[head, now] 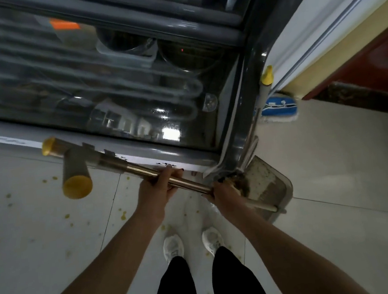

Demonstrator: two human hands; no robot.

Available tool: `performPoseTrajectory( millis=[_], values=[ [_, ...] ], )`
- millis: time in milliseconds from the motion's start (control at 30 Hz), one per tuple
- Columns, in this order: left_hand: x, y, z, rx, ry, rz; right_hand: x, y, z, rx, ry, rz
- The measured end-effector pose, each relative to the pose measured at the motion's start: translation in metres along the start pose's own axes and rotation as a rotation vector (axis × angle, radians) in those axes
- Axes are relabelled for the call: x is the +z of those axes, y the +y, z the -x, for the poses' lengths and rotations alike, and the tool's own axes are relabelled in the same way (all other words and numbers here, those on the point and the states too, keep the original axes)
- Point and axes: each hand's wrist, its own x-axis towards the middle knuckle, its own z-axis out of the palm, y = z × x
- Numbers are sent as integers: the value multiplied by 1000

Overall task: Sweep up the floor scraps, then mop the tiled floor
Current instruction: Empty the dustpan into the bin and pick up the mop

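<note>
Hands both clamped on the metal pole (142,170). The left hand (160,187) wraps it from below near the middle, and the right hand (225,195) curls round it lower down, close to the dustpan (273,184). The pole slants from a yellow cap at upper left down to the pan's near edge at lower right. A grey tube (74,169) with a yellow end is clipped to its upper stretch and points back toward the camera.

The glass-fronted display chiller (109,83) fills the view ahead. Its lower front edge runs straight across just beyond the knuckles, and its right corner sits just beside the right hand. The dustpan stands tilted on the tiled floor (334,168), touching that corner, its inside speckled. A dark brownish clump lies at the pan's cabinet end, too blurred to name.

Yellow scraps (123,216) dot the tiles to the left and around the white shoes (173,244), with a few right up against the chiller's base. Open tile spreads right of the corner. Back there the mop (278,108), blue-headed, leans in the narrow gap between the chiller's side and the wall (319,26), well apart from both hands.
</note>
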Motion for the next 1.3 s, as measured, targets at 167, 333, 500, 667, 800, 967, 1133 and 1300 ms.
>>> performPoseTrajectory(
  millis=[167,333,500,667,800,967,1133,1300],
  values=[
    [-14,1,-4,-15,34,7,5,-12,0,-43,109,91],
    [-26,2,-5,-1,24,-20,7,-20,2,-68,107,50],
    [-40,11,-14,-23,-11,7,8,-29,1,-88,147,34],
    [-53,9,-22,-73,25,91,12,-37,-4,-115,151,86],
    [-58,-10,-21,-131,61,170,12,-35,-9,-139,40,169],
    [-61,-14,-19,-124,59,160,6,-36,-9,-179,4,220],
    [-68,-7,-19,-79,48,176,3,-41,-3,-174,80,247],
    [-70,-13,-16,-119,109,197,8,-42,-6,-214,19,289]
  ],
)
